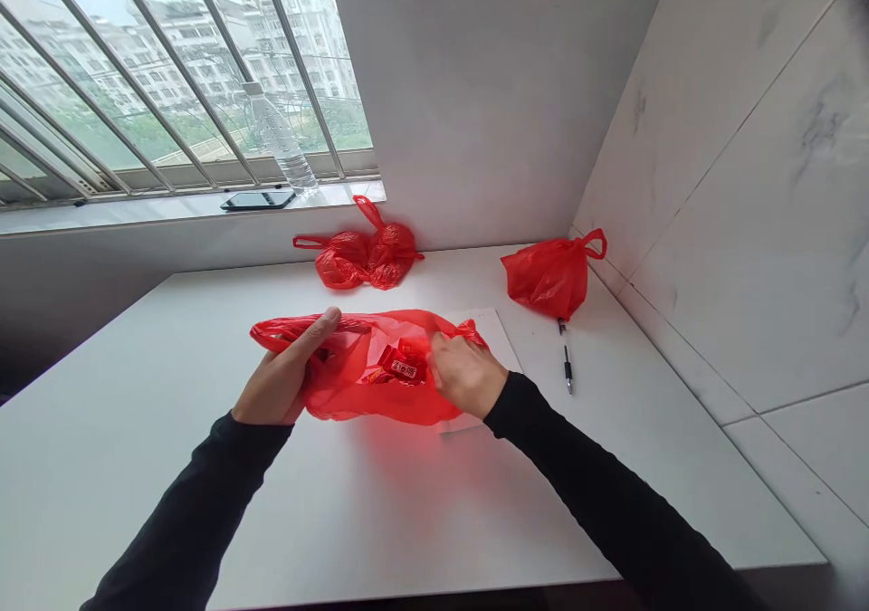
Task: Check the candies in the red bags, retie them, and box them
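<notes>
A red plastic bag (380,403) is held up above the white table, its mouth spread wide towards me. My left hand (289,371) grips the bag's left side, with the thumb on top of the gathered plastic. On the right, my right hand (465,371) is closed on the bag's other edge, and a bunched bit of plastic sticks up behind it. Inside the bag lie small red wrapped packets (403,365) with pale print; how many there are I cannot tell. Part of a white sheet (502,344) shows on the table behind and beneath the bag.
Two knotted red bags (367,256) rest against the back wall. Another tied red bag (549,276) stands at the back right, with a black pen (568,367) in front. On the windowsill are a phone (258,200) and a water bottle (281,140). A tiled wall (747,231) bounds the right.
</notes>
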A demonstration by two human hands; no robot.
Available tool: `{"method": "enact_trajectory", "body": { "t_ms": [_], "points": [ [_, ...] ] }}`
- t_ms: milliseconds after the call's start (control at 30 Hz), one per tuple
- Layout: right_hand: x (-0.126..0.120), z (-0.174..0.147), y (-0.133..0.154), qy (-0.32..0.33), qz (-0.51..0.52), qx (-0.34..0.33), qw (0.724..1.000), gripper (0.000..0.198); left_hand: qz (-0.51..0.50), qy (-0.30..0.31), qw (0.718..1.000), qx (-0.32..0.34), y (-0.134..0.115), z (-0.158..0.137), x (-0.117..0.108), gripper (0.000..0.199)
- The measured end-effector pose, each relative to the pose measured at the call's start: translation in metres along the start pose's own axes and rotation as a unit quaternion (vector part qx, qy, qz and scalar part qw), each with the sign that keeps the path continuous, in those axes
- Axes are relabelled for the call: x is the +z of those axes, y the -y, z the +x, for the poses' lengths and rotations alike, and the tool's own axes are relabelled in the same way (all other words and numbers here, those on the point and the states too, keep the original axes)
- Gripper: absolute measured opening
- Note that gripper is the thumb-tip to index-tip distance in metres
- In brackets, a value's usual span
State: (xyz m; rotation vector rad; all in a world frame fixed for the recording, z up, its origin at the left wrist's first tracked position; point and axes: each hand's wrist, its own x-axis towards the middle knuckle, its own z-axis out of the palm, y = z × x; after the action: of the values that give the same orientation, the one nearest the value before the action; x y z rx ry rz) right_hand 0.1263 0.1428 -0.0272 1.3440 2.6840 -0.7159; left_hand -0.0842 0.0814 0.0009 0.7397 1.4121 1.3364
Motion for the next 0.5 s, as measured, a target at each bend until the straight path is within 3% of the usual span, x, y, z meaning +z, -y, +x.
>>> {"method": "enact_trajectory", "body": {
  "t_ms": [100,233,300,500],
  "points": [
    [0.001,0.002,0.002,-0.053,-0.002,-0.024,0.998,0.061,-0.006,-0.005,1.0,0.01,0.0,-0.001,0.0,0.024],
    [0.018,0.011,-0.004,-0.029,-0.002,-0.131,0.991,0.042,0.033,0.007,0.999,0.008,0.0,-0.006,0.006,0.031],
    [0.027,0.015,-0.009,-0.011,-0.008,-0.112,0.994,0.035,0.065,0.012,0.998,0.012,-0.002,-0.01,0.01,0.031],
    [0.04,0.023,-0.016,-0.019,-0.016,-0.048,0.999,0.039,0.127,0.025,0.991,0.032,-0.001,-0.018,0.021,0.039]
  ]
}}
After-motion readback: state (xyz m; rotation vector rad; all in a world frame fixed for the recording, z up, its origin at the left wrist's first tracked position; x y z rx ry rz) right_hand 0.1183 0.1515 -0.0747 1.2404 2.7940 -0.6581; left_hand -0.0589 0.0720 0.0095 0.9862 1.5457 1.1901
